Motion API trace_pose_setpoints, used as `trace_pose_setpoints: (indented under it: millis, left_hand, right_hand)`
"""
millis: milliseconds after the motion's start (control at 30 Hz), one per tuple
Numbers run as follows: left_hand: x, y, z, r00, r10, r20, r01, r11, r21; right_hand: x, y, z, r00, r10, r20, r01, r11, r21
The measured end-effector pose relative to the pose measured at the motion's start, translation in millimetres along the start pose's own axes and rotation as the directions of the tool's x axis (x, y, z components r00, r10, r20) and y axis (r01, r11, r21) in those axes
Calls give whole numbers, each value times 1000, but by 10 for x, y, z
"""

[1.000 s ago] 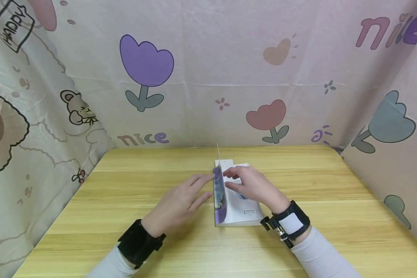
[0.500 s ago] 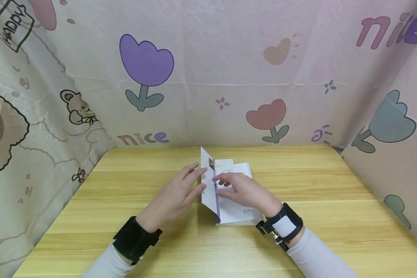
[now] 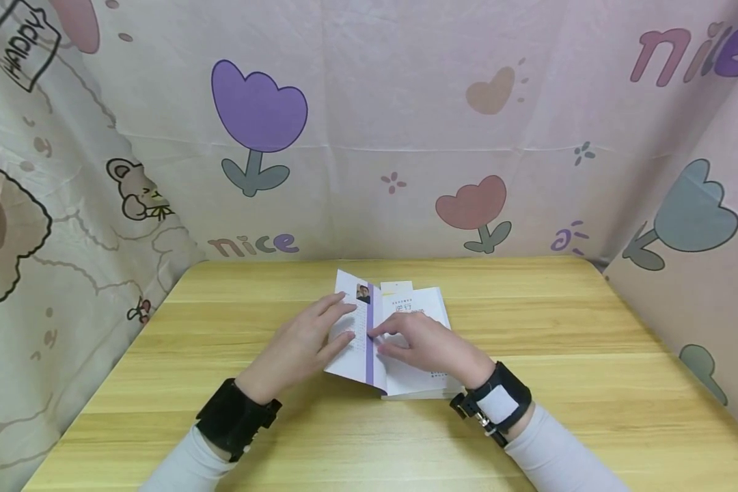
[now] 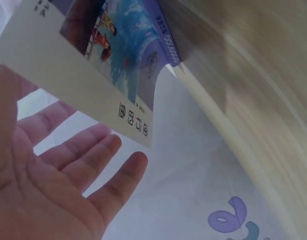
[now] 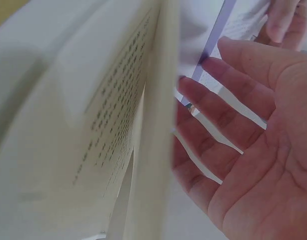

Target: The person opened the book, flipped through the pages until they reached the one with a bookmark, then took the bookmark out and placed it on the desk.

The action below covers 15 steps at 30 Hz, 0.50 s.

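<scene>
A paperback book (image 3: pixel 415 384) lies on the table, its front cover (image 3: pixel 358 363) swung out to the left and still tilted up. Inside the cover run a purple stripe and a small portrait photo; its outer face, seen in the left wrist view, bears a blue picture (image 4: pixel 124 45) and printed characters. My left hand (image 3: pixel 296 347) has loosely spread fingers over the inner face of the cover; firm contact is hard to tell. The right hand (image 3: pixel 438 347) reaches over the white first page, index fingertip touching near the purple stripe. Part of the page is hidden under that hand.
A small white card (image 3: pixel 396 287) sticks out past the book's far edge. The wooden table (image 3: pixel 221 307) ends at a printed cloth backdrop (image 3: pixel 369 123), which also hangs at left and right. Each wrist wears a black strap (image 3: pixel 236 420).
The front cover has turned from upright over to the left, showing its inner side. Both hands have shifted left with it.
</scene>
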<state>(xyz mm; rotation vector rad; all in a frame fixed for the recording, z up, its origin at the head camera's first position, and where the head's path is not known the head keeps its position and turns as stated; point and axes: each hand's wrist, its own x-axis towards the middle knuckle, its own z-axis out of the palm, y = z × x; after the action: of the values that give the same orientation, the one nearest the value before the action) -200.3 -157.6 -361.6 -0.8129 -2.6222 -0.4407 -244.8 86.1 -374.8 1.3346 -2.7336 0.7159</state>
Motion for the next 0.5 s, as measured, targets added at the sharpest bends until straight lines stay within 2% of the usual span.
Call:
trace_pose_setpoints:
  millis: [233, 500]
  left_hand:
    - [-20, -104, 46, 999, -9, 36, 8, 1000, 29]
    - [-53, -165, 84, 990, -69, 124, 69, 998, 5]
  right_hand:
    - [3, -43, 18, 998, -44, 44, 45, 999, -30]
    - [5, -58, 59, 994, -75, 79, 80, 995, -57]
